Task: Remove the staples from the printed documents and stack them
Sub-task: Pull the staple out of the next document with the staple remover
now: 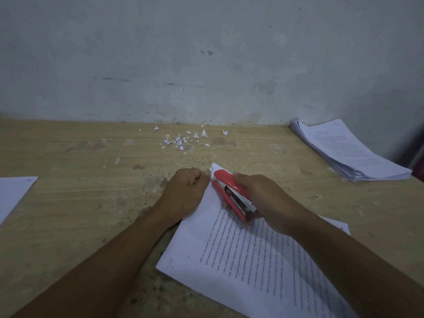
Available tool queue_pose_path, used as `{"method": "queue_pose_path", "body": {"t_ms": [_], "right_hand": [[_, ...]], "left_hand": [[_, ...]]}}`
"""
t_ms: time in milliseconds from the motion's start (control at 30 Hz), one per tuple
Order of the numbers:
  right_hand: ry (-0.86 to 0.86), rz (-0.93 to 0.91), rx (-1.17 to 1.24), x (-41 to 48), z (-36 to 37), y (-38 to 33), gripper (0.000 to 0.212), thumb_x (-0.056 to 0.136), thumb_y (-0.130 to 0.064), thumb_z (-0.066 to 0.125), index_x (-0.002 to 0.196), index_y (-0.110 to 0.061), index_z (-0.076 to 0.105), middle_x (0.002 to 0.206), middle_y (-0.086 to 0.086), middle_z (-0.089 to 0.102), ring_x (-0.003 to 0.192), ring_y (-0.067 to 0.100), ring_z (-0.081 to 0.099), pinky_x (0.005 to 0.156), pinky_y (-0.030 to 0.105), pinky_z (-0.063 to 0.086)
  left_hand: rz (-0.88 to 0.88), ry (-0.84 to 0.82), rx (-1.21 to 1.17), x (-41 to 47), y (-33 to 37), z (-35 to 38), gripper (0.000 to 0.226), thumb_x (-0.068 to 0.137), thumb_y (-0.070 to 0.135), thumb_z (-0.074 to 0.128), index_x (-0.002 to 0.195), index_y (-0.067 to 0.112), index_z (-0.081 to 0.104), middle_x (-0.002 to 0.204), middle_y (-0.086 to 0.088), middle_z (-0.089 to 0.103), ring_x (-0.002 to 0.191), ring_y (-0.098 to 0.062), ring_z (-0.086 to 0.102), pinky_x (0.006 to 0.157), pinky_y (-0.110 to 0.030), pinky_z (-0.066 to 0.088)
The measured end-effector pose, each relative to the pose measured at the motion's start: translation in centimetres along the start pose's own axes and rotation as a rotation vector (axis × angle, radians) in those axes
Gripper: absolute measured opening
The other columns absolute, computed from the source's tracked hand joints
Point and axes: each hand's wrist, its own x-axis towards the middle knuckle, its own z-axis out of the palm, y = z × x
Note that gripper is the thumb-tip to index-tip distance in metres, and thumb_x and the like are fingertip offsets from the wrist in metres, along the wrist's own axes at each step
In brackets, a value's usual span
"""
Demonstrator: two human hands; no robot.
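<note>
While thin, floppy white printed sheets [252,260] lie on tan wooden surface [91,157], left hand [183,191] grip pinches their far corner; right hand [263,198] grip clamped round red metal-bodied stapler [223,179]. Paper likely tears easily: hold near corner.

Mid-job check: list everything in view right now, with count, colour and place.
printed document: one, white with black text, near centre of the table, under both hands
stapler: one, red and metal, at the document's far corner
paper stack: one, white printed sheets, far right by the wall
paper scraps: many, white, scattered near the wall
loose sheet: one, white, left edge
sheet corner: one, white, showing from under the document's right side
table: one, light wood
wall: one, scuffed grey-white, behind
left hand: fingers curled, holds the document's far corner
right hand: grips the stapler
</note>
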Motion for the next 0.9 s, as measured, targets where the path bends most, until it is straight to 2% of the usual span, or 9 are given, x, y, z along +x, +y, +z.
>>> {"method": "queue_pose_path", "body": {"t_ms": [100,200,300,367,467,600,700,800,900], "right_hand": [[0.037,-0.013,-0.011,-0.56,-0.27,0.45,0.034,0.099,-0.047,0.046,0.086,-0.020,0.062,0.095,0.002,0.067,0.094,0.022,0.064,0.099,0.048,0.047],[0.033,-0.013,-0.005,-0.54,-0.34,0.85,0.038,0.098,-0.047,0.045,0.087,-0.017,0.066,0.096,0.006,0.071,0.096,0.026,0.067,0.099,0.049,0.048],[0.041,-0.020,-0.012,-0.54,-0.38,0.62,0.037,0.100,-0.044,0.044,0.087,-0.017,0.065,0.096,0.008,0.070,0.095,0.028,0.067,0.096,0.046,0.048],[0.020,-0.023,-0.034,-0.45,-0.43,0.61,0.036,0.100,-0.045,0.044,0.089,-0.018,0.064,0.097,0.007,0.069,0.091,0.024,0.066,0.094,0.045,0.049],[0.002,-0.028,-0.040,-0.65,-0.51,0.53,0.036,0.100,-0.047,0.043,0.095,-0.018,0.064,0.100,0.008,0.069,0.089,0.020,0.066,0.088,0.040,0.049],[0.008,-0.047,-0.033,-0.95,-0.57,0.71,0.035,0.102,-0.044,0.041,0.079,-0.024,0.057,0.080,-0.005,0.062,0.070,0.008,0.058,0.072,0.028,0.046],[0.014,-0.052,-0.059,-1.06,-0.64,0.53,0.038,0.103,-0.042,0.040,0.074,-0.024,0.056,0.069,-0.009,0.059,0.056,0.001,0.054,0.057,0.018,0.042],[0.015,-0.078,-0.099,-1.14,-0.53,0.28,0.040,0.104,-0.041,0.038,0.075,-0.021,0.058,0.070,-0.007,0.058,0.054,0.001,0.054,0.053,0.016,0.042],[0.035,-0.140,-0.171,-1.01,-0.24,0.65,0.046,0.105,-0.040,0.035,0.081,-0.013,0.062,0.075,-0.001,0.057,0.062,0.007,0.051,0.056,0.016,0.037]], "left_hand": [[-0.004,0.000,0.014,-0.14,0.13,-0.06,0.049,0.102,0.025,0.048,0.068,-0.010,0.044,0.061,-0.019,0.046,0.055,-0.018,0.041,0.057,-0.033,0.035],[0.015,-0.006,0.048,-0.21,0.38,-0.06,0.047,0.101,0.023,0.049,0.068,-0.009,0.041,0.061,-0.012,0.042,0.056,-0.016,0.038,0.056,-0.029,0.032],[0.033,-0.013,0.069,-0.23,0.31,-0.05,0.047,0.102,0.024,0.048,0.069,-0.009,0.044,0.063,-0.021,0.045,0.056,-0.016,0.039,0.056,-0.030,0.034],[0.037,-0.019,0.071,-0.20,0.20,-0.10,0.047,0.102,0.027,0.047,0.073,-0.010,0.050,0.071,-0.028,0.056,0.058,-0.019,0.046,0.057,-0.039,0.040],[0.054,-0.012,0.097,-0.15,0.29,-0.11,0.048,0.103,0.028,0.046,0.075,-0.011,0.051,0.075,-0.031,0.058,0.060,-0.021,0.048,0.066,-0.050,0.046],[0.068,0.006,0.115,-0.18,0.40,-0.06,0.048,0.102,0.028,0.047,0.073,-0.010,0.049,0.072,-0.030,0.055,0.059,-0.026,0.048,0.070,-0.051,0.047],[0.087,0.015,0.148,-0.17,0.27,0.02,0.048,0.102,0.028,0.046,0.073,-0.010,0.048,0.071,-0.031,0.054,0.059,-0.032,0.048,0.069,-0.050,0.046],[0.086,0.013,0.172,-0.19,0.11,0.18,0.046,0.102,0.029,0.045,0.078,-0.009,0.053,0.074,-0.029,0.057,0.066,-0.037,0.053,0.063,-0.045,0.042],[0.099,0.012,0.167,-0.34,0.28,0.15,0.047,0.102,0.027,0.047,0.069,-0.006,0.045,0.061,-0.023,0.047,0.053,-0.021,0.039,0.054,-0.033,0.033]]}}
